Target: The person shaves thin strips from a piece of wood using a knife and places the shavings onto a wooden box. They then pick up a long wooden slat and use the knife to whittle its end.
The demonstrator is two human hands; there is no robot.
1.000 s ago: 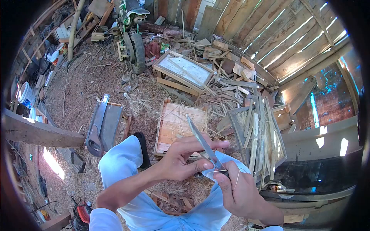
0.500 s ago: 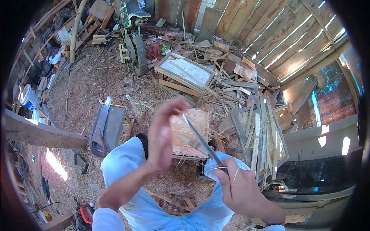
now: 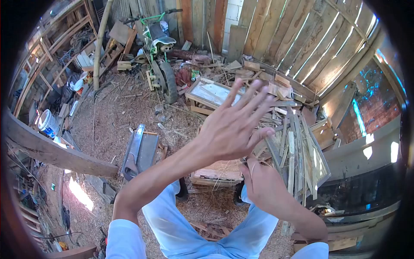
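Now your left hand (image 3: 233,131), at the blade a second earlier, had swung up and across, its fingers spread with nothing visible in them. Your right hand (image 3: 267,183) was curled, apparently still around the blade's handle, so it alone carried the tool. The blade itself was hidden, probably behind your left hand, beyond which the wooden box (image 3: 219,171) showed.
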